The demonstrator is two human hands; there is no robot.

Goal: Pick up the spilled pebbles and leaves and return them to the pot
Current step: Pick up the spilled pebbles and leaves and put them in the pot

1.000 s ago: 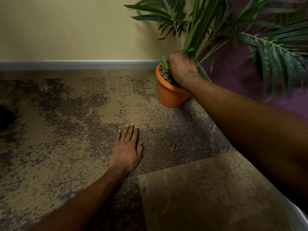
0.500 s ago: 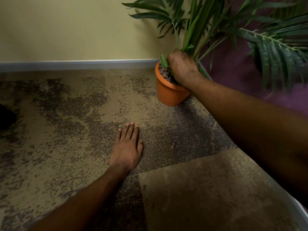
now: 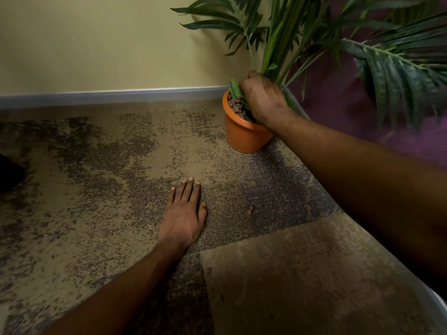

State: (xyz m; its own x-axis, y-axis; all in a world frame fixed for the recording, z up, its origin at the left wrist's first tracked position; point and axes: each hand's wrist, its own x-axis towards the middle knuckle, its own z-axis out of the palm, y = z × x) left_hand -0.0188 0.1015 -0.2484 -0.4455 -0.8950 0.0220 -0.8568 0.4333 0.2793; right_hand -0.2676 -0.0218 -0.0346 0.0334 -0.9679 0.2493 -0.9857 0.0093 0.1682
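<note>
Mottled tan-and-grey carpet (image 3: 101,165) runs to a yellow wall with a grey skirting board (image 3: 108,95). Head view, the only one: your right hand (image 3: 262,100) is closed round a short bunch of green leaves (image 3: 235,89), pushing it into the round orange plastic pot (image 3: 244,139) on top of the brown pebbles (image 3: 235,108) already inside. Your left hand (image 3: 183,218) lies flat on the carpet, fingers spread, holding nothing. Looks like the leaf-return step. Next move: two small brown pebbles (image 3: 250,210) lie loose on the carpet just right of your left hand; they need a fingertip pinch. Palm fronds (image 3: 391,59) overhang the pot, crowding access from above.
</note>
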